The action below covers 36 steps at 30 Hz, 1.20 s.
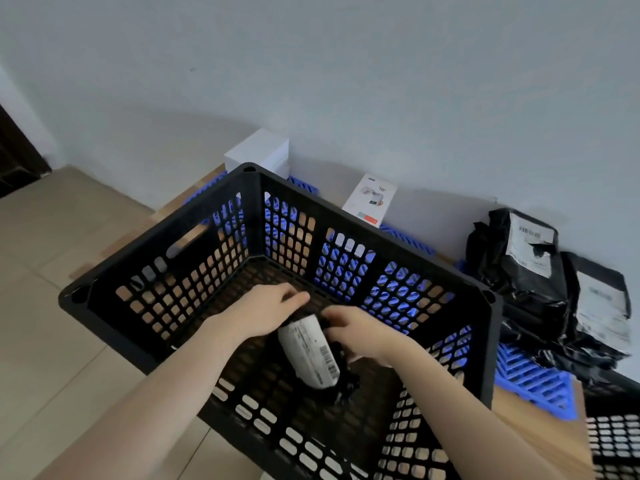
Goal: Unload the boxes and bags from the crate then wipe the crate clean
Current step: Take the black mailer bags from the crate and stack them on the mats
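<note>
A black perforated plastic crate (363,216) fills the middle of the view. Inside it lies one black bag (311,355) with a white barcode label. Both of my hands reach down into the crate. My left hand (263,310) rests over the bag's far upper end, fingers curled around it. My right hand (356,332) grips the bag's right side. Behind the crate by the wall stand a plain white box (261,152) and a white printed box (370,199). A pile of black bags (540,278) with white labels lies to the right.
The crate sits on cardboard (540,431) over a blue plastic pallet (533,379). Another black crate (613,441) shows at the lower right edge. Beige tiled floor (52,306) spreads to the left, and a pale wall (346,81) runs behind.
</note>
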Available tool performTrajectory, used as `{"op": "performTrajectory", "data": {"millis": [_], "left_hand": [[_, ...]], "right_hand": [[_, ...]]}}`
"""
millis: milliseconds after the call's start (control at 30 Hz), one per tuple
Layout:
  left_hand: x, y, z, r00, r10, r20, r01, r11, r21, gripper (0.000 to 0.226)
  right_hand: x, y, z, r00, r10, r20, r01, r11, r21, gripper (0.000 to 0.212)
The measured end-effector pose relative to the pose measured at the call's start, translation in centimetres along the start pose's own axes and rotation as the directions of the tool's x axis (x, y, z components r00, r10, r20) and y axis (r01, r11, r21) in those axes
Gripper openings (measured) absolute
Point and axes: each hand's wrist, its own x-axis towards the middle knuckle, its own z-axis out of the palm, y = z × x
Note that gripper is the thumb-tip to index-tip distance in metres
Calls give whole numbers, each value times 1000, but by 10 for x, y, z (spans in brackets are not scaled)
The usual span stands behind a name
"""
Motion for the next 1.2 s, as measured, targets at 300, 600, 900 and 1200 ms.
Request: {"op": "performTrajectory", "data": {"millis": [300,600,900,1200], "left_hand": [[-20,25,-2,940,-147,-308,45,949,-313,75],[-74,114,28,978,47,-202,-198,503,-841,110],[-118,197,86,810,216,-545,-515,706,-486,101],[-131,295,168,740,354,-572,-627,670,-396,61]], "right_hand": [[-42,-10,-32,901,-113,-418,405,564,720,33],[-143,24,-46,798,-279,-535,601,438,668,41],[-278,104,-58,722,-295,-626,680,469,563,58],[-347,191,-60,479,-203,-854,611,776,159,51]]}}
